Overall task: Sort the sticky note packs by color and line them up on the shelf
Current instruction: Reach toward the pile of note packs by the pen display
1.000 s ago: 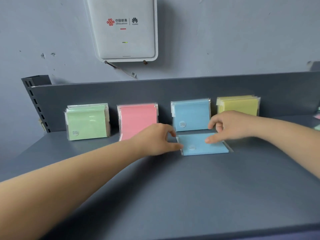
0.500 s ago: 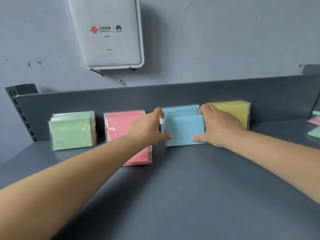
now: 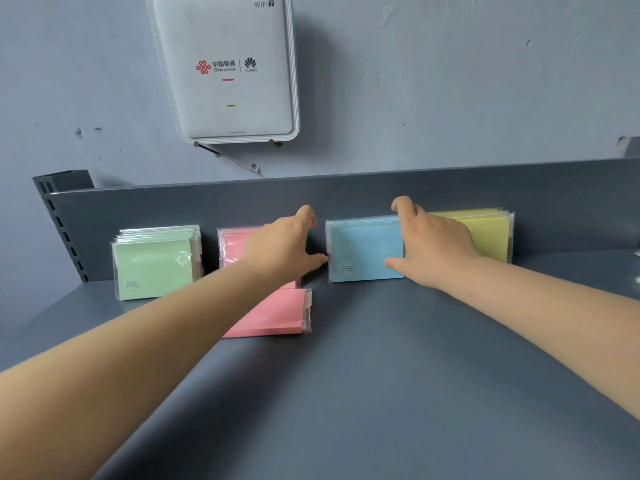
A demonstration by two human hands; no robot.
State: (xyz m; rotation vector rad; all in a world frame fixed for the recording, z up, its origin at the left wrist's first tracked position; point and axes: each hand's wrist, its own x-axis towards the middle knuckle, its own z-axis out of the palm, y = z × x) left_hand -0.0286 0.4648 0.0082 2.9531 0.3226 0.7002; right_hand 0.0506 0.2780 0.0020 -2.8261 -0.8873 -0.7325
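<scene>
Backdrop: grey-blue wall (image 3: 450,81) with a white Wi-Fi box (image 3: 225,67) mounted above the grey shelf (image 3: 381,393); I take the blue packs as my landmark.
Blue packs (image 3: 363,251): standing upright against the shelf's back panel (image 3: 346,195), one stack, front pack facing me.
Right hand (image 3: 433,247): I see it gripping the right end of the blue packs, fingers over the top edge, thumb on the front face.
Left hand (image 3: 280,247): spread, thumb tip touching the left edge of the blue packs, fingers raised toward the back panel.
Yellow packs (image 3: 491,237): upright just right of the blue packs, partly behind my right hand.
Pink packs (image 3: 235,244): upright left of the blue packs, behind my left hand.
Loose pink pack (image 3: 277,313): lying flat, left of and nearer me than the blue packs.
Green packs (image 3: 156,265): upright, far left of the blue packs.
</scene>
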